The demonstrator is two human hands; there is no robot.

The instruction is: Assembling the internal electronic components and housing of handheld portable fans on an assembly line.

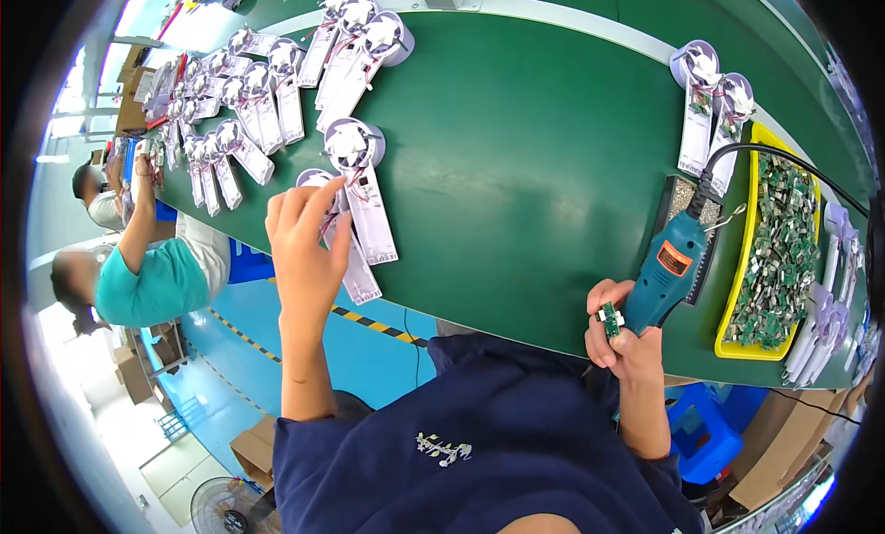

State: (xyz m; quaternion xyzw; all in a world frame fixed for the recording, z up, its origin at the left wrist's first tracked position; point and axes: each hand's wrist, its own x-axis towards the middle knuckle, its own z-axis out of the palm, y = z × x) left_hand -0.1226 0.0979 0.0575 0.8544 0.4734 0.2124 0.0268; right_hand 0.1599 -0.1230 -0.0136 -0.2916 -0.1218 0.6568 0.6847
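My left hand (309, 234) is over two white handheld-fan halves at the table's left front, its fingers and thumb apart. Its index fingertip is at the round fan head of the nearer half (361, 280), partly hidden by the hand; I cannot tell whether it touches. Just beyond lies the other fan half (371, 216), its wires and small black part exposed. At the right, my right hand (636, 354) pinches a small green circuit board (609, 319) between thumb and fingers. Close beside that hand is a teal corded power tool (666, 271) with an orange label.
Several open fan halves (263, 105) crowd the table's left side. Two more (698, 119) lie at the far right. A yellow tray (728, 340) heaped with circuit boards stands right of the tool, beside white fan parts (819, 336). A black cord (784, 149) arches over the tray. Co-workers sit at left.
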